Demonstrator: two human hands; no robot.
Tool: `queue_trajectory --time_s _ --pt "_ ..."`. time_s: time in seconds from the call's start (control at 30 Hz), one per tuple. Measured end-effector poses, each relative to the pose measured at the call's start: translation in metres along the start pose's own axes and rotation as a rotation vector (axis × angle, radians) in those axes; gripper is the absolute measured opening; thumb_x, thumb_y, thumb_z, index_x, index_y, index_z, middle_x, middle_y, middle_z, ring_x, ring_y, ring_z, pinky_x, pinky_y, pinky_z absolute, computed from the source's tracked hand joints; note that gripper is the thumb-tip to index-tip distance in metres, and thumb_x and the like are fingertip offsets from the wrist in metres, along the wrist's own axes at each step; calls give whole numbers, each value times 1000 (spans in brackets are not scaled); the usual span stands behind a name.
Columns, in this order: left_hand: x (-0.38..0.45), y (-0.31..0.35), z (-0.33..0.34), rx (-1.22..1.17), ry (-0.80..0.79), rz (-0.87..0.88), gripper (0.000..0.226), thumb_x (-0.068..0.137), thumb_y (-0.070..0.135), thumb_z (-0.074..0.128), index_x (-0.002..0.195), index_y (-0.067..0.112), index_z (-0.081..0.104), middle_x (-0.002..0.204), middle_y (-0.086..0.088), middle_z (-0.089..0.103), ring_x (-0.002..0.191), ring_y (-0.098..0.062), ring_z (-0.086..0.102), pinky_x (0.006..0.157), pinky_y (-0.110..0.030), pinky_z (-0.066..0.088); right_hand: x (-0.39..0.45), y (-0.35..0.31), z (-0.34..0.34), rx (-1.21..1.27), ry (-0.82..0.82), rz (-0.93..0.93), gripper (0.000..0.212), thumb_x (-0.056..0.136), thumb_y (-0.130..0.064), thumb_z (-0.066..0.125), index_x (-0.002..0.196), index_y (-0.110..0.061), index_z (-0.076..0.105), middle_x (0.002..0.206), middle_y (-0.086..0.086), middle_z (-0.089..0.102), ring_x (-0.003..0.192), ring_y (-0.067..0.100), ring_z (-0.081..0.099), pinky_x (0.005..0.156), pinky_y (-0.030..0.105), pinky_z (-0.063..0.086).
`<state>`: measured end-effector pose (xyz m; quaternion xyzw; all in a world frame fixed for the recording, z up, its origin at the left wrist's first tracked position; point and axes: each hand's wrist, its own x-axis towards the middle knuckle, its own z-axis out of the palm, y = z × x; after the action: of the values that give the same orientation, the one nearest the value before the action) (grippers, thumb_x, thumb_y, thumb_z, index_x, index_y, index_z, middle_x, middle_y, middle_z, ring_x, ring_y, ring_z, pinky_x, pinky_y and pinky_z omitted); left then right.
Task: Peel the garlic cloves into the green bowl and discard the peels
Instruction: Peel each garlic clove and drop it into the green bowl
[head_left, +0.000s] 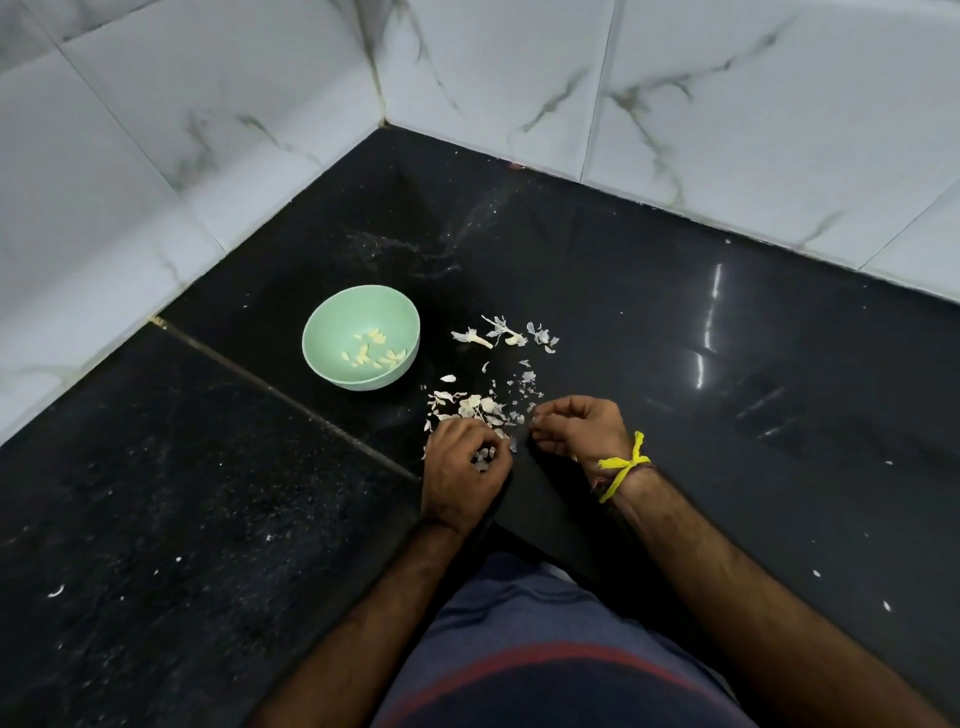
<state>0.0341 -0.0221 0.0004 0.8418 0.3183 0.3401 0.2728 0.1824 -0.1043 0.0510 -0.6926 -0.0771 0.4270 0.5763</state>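
Left hand (462, 467) curled on the glossy black stone counter (675, 338), fingers closed round a small clump of papery white garlic peels (484, 460) showing between fingers and thumb. Right hand (576, 428) just beside it, fingers bent inward, tips close together near a peel fragment; grasp not resolvable. Yellow knotted thread (623, 465) round the right wrist. Loose heap of dry white peel flakes (480, 405) touching the fingertips of both hands, on their far side. Second scatter of peels and stem pieces (506, 335) further back, apart from the hands. Round pale-green bowl (332, 317) to the left of both scatters, well apart from the left hand, upright. Peeled cream-coloured garlic cloves (374, 353) inside on its floor. White marble-veined wall tiles (208, 130) behind.
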Motion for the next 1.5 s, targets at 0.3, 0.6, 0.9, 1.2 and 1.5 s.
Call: queue_trajectory --time_s 0.3,0.6,0.9,1.2,1.5 --pt "0 -1 1 13 -6 -4 11 81 11 77 87 15 68 89 2 67 88 -20 58 83 -33 46 -7 6 0 -128 72 -42 16 76 7 77 77 -8 73 69 13 68 55 14 67 57 22 58" --pt "1 -6 5 -39 -2 5 4 84 14 72 87 15 68 89 1 68 86 -26 61 79 -43 51 -16 3 7 -270 85 -70 8 82 5 73 78 -1 70 62 7 68 48 11 61 53 23 57" --pt "-2 -3 4 -17 -9 5 4 85 20 66 87 16 67 90 3 67 89 -25 60 78 -43 48 -16 -3 4 -373 80 -14 12 81 7 73 74 -3 71 61 7 70 51 12 65 55 24 59" --pt "-3 -2 3 89 -75 35 7 86 24 62 86 18 66 90 4 67 91 -24 58 76 -42 47 -6 -26 9 -1012 -60 -93 6 79 -10 75 82 -13 79 78 3 74 69 10 63 65 18 46" --pt "-4 -1 5 174 -68 32 9 89 23 67 89 14 68 93 0 67 92 -26 60 78 -42 47 7 -25 9 -1037 -50 -53 6 74 -12 70 70 -9 72 75 12 70 69 26 67 53 21 43"
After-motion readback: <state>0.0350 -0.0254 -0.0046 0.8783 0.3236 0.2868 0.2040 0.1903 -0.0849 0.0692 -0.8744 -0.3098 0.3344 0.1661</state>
